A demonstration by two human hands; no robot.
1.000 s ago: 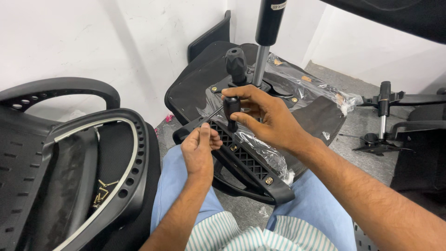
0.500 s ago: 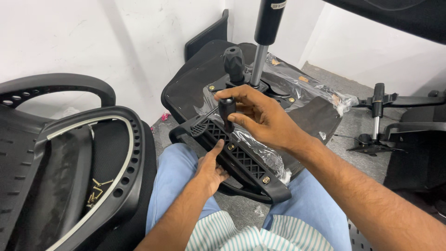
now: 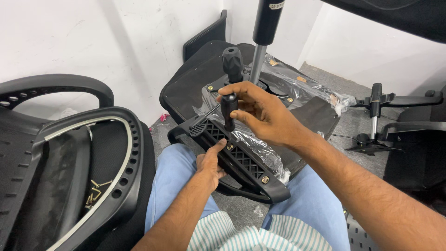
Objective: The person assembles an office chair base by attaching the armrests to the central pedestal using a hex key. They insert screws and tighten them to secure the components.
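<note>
My right hand (image 3: 260, 114) grips a black-handled screwdriver (image 3: 228, 111) held upright, its tip down at a screw hole on a black ribbed plastic bracket (image 3: 241, 160). My left hand (image 3: 211, 160) rests against the bracket's near edge, fingertips right beside the screwdriver tip. The bracket lies across an upturned black chair seat (image 3: 186, 93) with a clear plastic wrap (image 3: 297, 88) over its mechanism. A brass-coloured screw (image 3: 265, 179) sits further along the bracket. A gas lift cylinder (image 3: 262, 37) rises from the seat's mechanism.
A black mesh chair back (image 3: 79, 176) lies at my left, with several loose brass screws (image 3: 95, 190) in its hollow. A chair base with castor arms (image 3: 390, 116) stands at the right on the grey floor. White walls close in behind. My legs in blue trousers (image 3: 172, 181) are below.
My left hand dropped from up beside the screwdriver shaft to the bracket's near edge. The right hand stood the screwdriver more upright over the hole.
</note>
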